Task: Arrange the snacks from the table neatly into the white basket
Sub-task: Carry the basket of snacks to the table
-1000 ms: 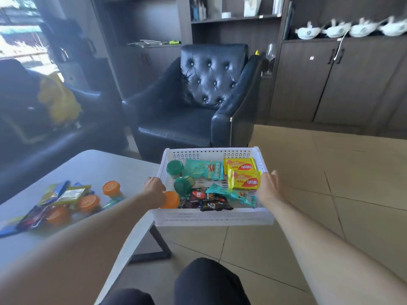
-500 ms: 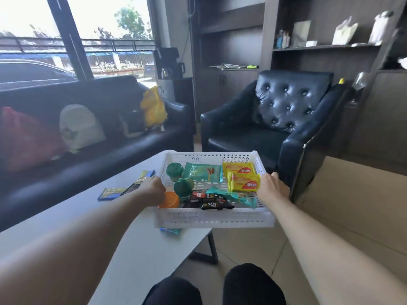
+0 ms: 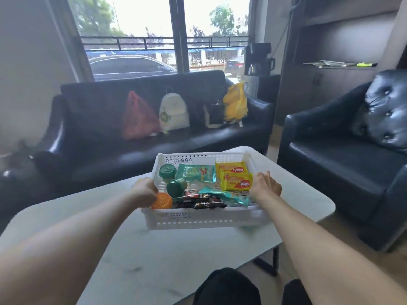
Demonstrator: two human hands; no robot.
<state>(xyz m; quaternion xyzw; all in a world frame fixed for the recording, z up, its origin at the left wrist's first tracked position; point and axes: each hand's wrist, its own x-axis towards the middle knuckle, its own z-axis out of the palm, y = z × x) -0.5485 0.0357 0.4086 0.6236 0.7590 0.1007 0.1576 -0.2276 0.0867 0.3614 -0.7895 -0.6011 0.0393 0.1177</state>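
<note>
The white basket (image 3: 204,219) is over the white table (image 3: 154,249), held by both side rims. My left hand (image 3: 144,192) grips the left rim; my right hand (image 3: 265,188) grips the right rim. Inside lie two yellow wafer packs (image 3: 236,181), a teal snack bag (image 3: 196,172), two green-lidded cups (image 3: 170,179), an orange-lidded cup (image 3: 161,201), dark chocolate bars (image 3: 202,201) and a teal wrapper (image 3: 229,195). A greenish blur (image 3: 248,230) shows under the basket's right front corner.
A black sofa (image 3: 154,137) with a red bag, a white backpack (image 3: 174,111) and a yellow bag (image 3: 235,102) stands behind the table. A black armchair (image 3: 343,164) is at the right. My knees (image 3: 226,287) are at the table's near edge.
The basket, held in both hands, has swung left from over the floor to over the table. The view turned left with it, from the armchair toward the sofa and window.
</note>
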